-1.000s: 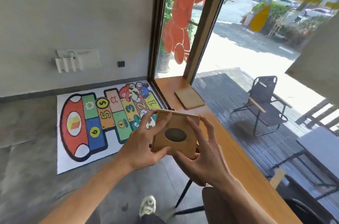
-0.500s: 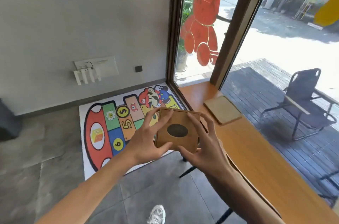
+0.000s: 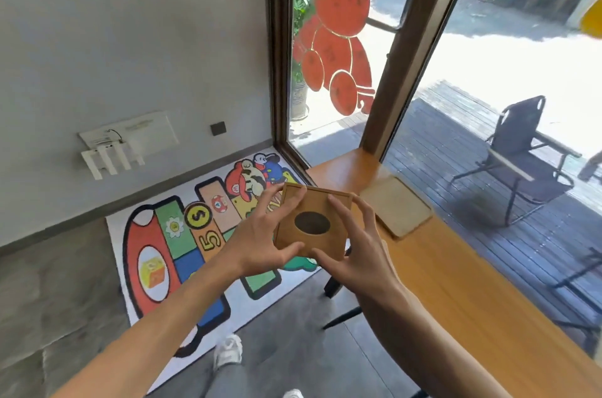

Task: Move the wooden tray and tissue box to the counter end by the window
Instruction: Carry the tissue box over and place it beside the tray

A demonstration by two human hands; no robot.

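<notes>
A square wooden tissue box (image 3: 321,207) with a dark oval opening on top is held in the air, just left of the counter's edge. My left hand (image 3: 260,241) grips its left side and my right hand (image 3: 353,251) grips its right and near side. The flat wooden tray (image 3: 395,205) lies on the orange-brown counter (image 3: 456,283), close to the counter end by the window. The box is near the tray's left side and apart from it.
A brown window post (image 3: 420,39) rises from the counter end. A colourful hopscotch mat (image 3: 182,251) covers the grey floor on the left. Black stool legs (image 3: 335,287) stand under the counter. A folding chair (image 3: 521,156) sits outside on the deck.
I have walked closer to the window end, still holding the box in both hands. The tray and the counter end appear larger and nearer to the box.
</notes>
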